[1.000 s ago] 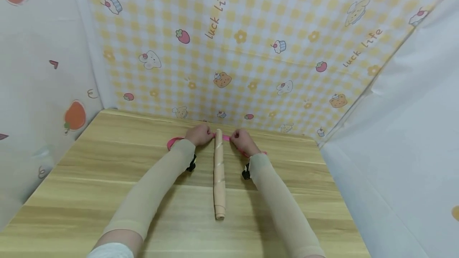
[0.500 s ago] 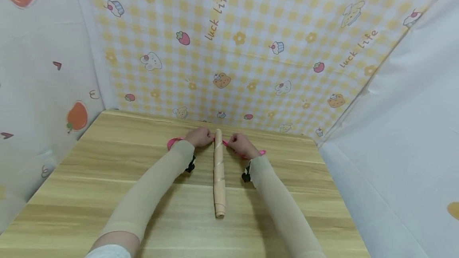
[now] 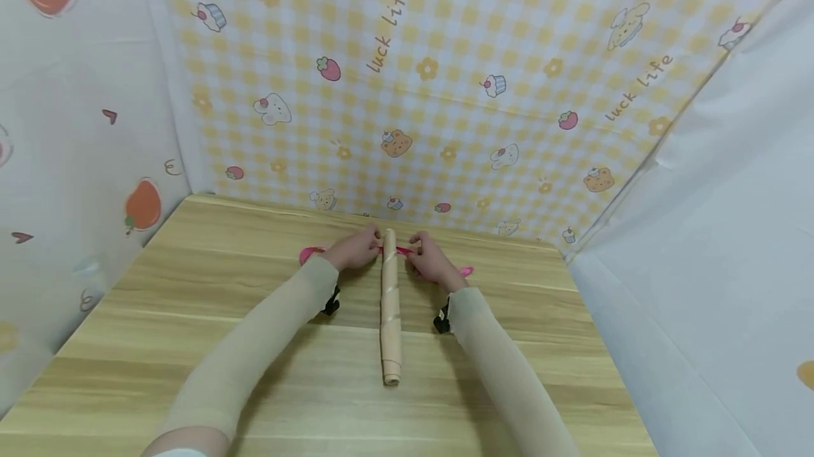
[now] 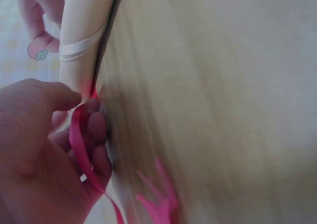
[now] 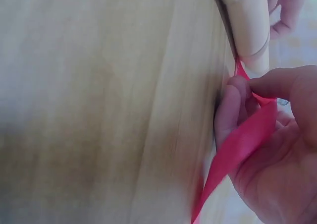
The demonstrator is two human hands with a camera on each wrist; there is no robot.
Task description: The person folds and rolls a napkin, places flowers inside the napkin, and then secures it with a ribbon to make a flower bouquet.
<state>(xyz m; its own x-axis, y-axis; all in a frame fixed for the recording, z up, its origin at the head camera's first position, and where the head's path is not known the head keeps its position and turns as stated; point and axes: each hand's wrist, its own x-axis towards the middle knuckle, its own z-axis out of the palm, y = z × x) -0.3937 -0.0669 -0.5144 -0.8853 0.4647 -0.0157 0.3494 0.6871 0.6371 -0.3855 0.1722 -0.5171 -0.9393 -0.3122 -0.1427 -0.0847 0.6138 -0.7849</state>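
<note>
A long beige roll [image 3: 391,309] with thin pale bands spiralling along it lies lengthwise on the wooden tabletop [image 3: 305,372]. Pink ribbon [image 3: 404,251] passes beneath its far end and comes out on both sides. On the left side, my left hand [image 3: 355,248] pinches the ribbon close to the roll; in the left wrist view the thumb touches or nearly touches the roll, and ribbon [image 4: 79,144] trails over the curled fingers. My right hand [image 3: 435,260] grips the other side between thumb and forefinger, with a wide twisted length of ribbon [image 5: 242,140] falling across the palm.
Behind the far table edge rises a yellow checked cloth wall [image 3: 445,118] with printed cartoons. White sheeting [image 3: 699,231] stands on the right, and printed white sheeting [image 3: 83,160] on the left. Loose ribbon ends lie beyond both wrists.
Both hands have shifted slightly nearer along the roll, still holding the ribbon. The ribbon right of the roll dipped and now runs more level. The roll stays in place.
</note>
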